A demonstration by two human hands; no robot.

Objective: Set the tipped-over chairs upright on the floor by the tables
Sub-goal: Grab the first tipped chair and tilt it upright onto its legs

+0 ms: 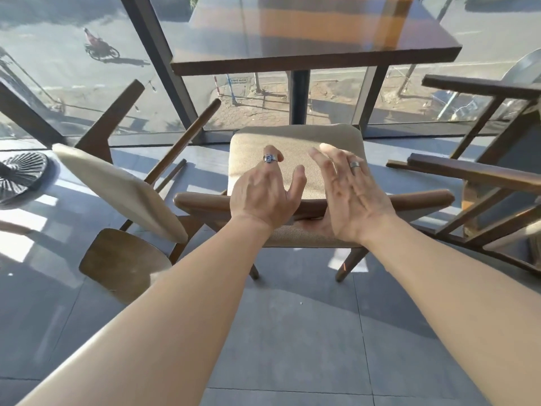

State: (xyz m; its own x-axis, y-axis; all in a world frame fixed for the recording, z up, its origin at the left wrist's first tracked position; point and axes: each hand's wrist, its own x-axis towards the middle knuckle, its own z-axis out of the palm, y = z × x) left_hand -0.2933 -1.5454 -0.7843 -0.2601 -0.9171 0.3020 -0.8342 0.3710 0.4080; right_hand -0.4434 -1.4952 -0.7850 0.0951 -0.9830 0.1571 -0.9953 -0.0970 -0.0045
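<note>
A wooden chair with a beige seat cushion (295,148) stands upright in front of the dark wooden table (316,58), its curved backrest (421,200) nearest me. My left hand (260,194) hovers over the backrest with fingers spread, holding nothing. Beside it, my right hand (351,197) is also spread above the backrest; its thumb lies low near the rail. To the left, a second chair (117,186) is tipped over, backrest on the floor and legs pointing up. A darker wooden chair (480,174) lies tipped over on the right.
A glass wall with dark frames (164,71) runs behind the table, with the street below. The round ribbed base of another table (20,177) sits at far left. Grey tiled floor (292,332) stretches toward me.
</note>
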